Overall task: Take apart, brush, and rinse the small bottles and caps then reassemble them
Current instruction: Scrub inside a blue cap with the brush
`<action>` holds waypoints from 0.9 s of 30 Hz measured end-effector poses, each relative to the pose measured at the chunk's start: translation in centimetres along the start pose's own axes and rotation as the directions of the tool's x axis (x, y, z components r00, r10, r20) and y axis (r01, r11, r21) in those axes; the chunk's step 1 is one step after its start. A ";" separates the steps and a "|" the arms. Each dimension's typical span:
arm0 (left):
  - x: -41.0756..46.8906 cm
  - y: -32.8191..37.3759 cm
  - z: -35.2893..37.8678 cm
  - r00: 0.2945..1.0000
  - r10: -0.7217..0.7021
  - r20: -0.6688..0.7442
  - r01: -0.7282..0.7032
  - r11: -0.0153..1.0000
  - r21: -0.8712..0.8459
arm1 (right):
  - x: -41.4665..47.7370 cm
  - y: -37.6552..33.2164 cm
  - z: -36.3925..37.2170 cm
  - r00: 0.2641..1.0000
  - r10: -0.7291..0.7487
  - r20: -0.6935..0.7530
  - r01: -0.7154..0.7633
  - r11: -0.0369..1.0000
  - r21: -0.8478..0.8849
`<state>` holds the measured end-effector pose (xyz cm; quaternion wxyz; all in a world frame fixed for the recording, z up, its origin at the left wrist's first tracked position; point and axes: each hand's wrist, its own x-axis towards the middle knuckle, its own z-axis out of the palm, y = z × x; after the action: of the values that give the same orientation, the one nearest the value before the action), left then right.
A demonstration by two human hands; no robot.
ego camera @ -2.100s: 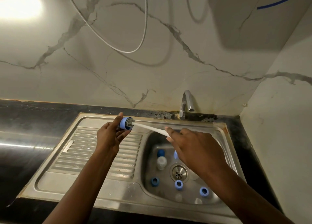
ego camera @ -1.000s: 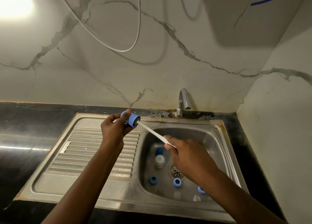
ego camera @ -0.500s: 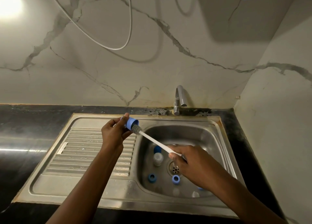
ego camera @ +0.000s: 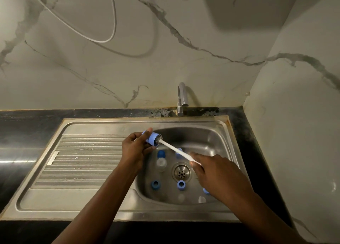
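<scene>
My left hand (ego camera: pixel 133 149) grips a blue cap (ego camera: pixel 152 138) above the left rim of the sink basin. My right hand (ego camera: pixel 214 172) holds the white handle of a small brush (ego camera: pixel 176 150), whose grey bristles sit in the cap's open mouth. Down in the steel sink (ego camera: pixel 211 139) lie several loose blue caps, among them one (ego camera: pixel 155 184) at the front left and one (ego camera: pixel 181 185) below the drain. A small clear bottle with a blue top (ego camera: pixel 161 160) lies left of the drain, and other clear bottles (ego camera: pixel 202 199) lie at the front.
The drain (ego camera: pixel 181 172) sits mid-basin. A chrome tap (ego camera: pixel 182 98) stands behind the sink, with no water running. The ribbed drainboard (ego camera: pixel 82 161) stretches to the left, black counter (ego camera: pixel 27 133) around it. Marble walls close in at the back and right.
Both hands have come lower and nearer the basin. The brush head went into the cap, slid nearly out, and now sits in its mouth again.
</scene>
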<state>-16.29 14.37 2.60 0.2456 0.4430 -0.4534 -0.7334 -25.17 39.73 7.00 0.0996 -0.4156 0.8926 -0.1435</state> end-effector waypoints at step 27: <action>5.0 -14.6 13.6 0.972 0.066 0.228 -0.136 0.943 0.305 | -4.1 14.7 1.5 0.938 0.330 0.103 -0.332 0.780 0.530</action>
<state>-29.97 23.42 -9.76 0.1581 0.3713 -0.6119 -0.6802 -32.67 51.65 0.84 0.2380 -0.2076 0.8745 -0.3681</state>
